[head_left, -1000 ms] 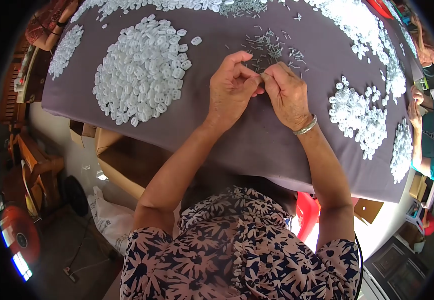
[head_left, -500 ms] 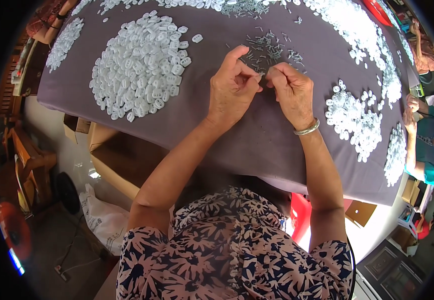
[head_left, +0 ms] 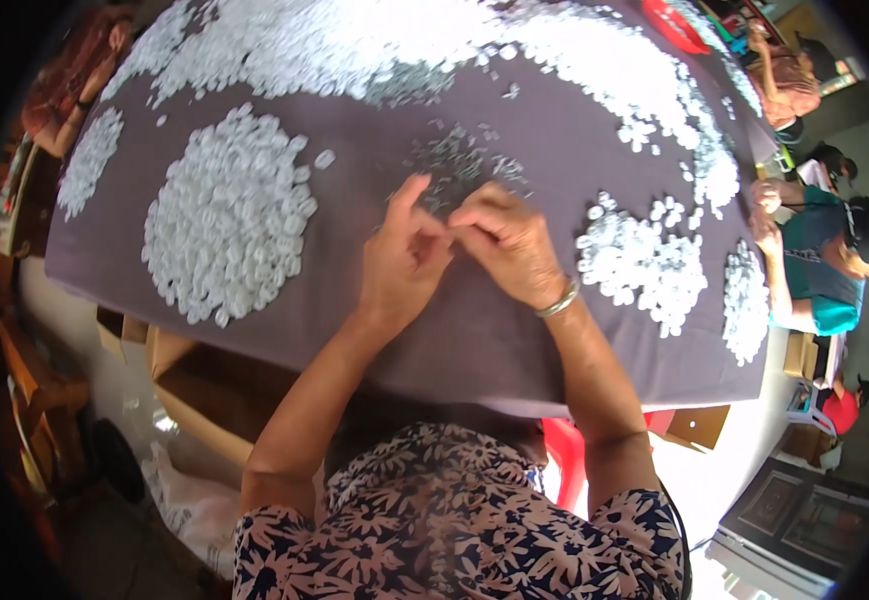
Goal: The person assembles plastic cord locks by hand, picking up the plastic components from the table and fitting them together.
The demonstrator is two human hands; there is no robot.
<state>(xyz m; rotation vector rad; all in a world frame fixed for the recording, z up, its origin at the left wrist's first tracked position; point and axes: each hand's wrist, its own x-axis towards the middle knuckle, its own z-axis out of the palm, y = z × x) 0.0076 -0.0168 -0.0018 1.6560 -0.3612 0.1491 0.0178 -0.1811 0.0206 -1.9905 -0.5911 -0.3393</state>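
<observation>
Over the grey tablecloth, my left hand (head_left: 405,262) and my right hand (head_left: 511,244) meet with their fingertips close together. The left thumb and a finger pinch, while its index finger points up. My right fingers are curled into a pinch too, and a bracelet circles that wrist. Whatever sits between the fingertips is too small to make out. Just beyond the hands lie scattered small grey metal pins (head_left: 470,150). A large heap of small white plastic pieces (head_left: 227,225) is to the left; a looser group of smaller white pieces (head_left: 645,262) lies to the right.
More white pieces (head_left: 285,50) cover the table's far side, with a darker pin pile (head_left: 410,84) among them. A red tray (head_left: 677,26) stands far right. An open cardboard box (head_left: 195,400) is below the near left edge. Other people (head_left: 840,250) sit around the table.
The view has shifted, showing more of the far side. My hands sit lower and further left in the picture, and their fingertips are closer together.
</observation>
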